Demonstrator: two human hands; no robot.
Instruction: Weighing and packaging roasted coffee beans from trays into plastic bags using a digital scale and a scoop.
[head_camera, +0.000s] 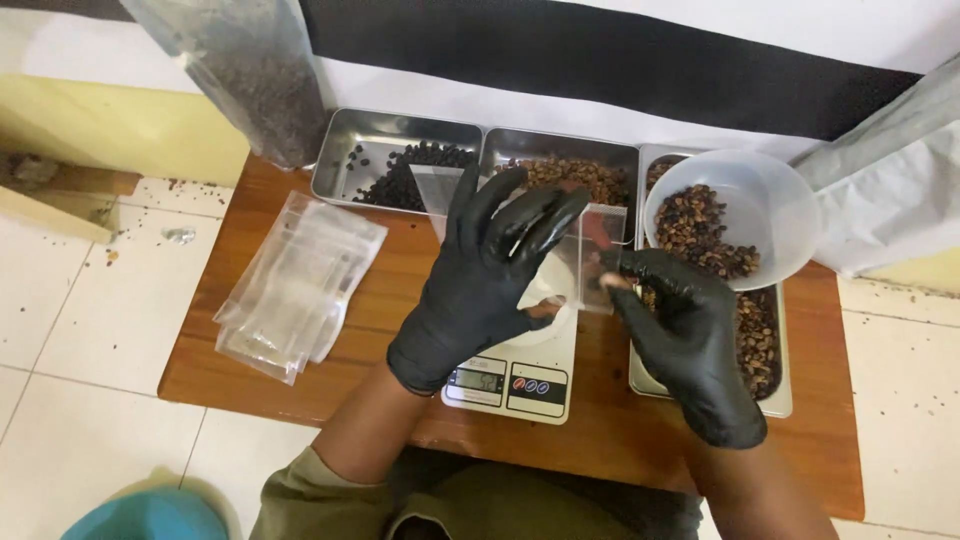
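Head view: both gloved hands, left (480, 275) and right (685, 340), pinch a clear bag (590, 255) above the scale (510, 375) at the desk's (300, 390) near edge, mid-filling.

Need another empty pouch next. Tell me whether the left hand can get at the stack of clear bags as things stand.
Probably yes. The left hand sits just beside the stack of clear bags, with only bare table between them; it would first have to let go of the small pouch over the scale.

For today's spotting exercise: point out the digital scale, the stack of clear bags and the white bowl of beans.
digital scale (508, 385), head view, front panel.
stack of clear bags (298, 285), head view, middle of top bag.
white bowl (775, 205), head view, bare inner wall.
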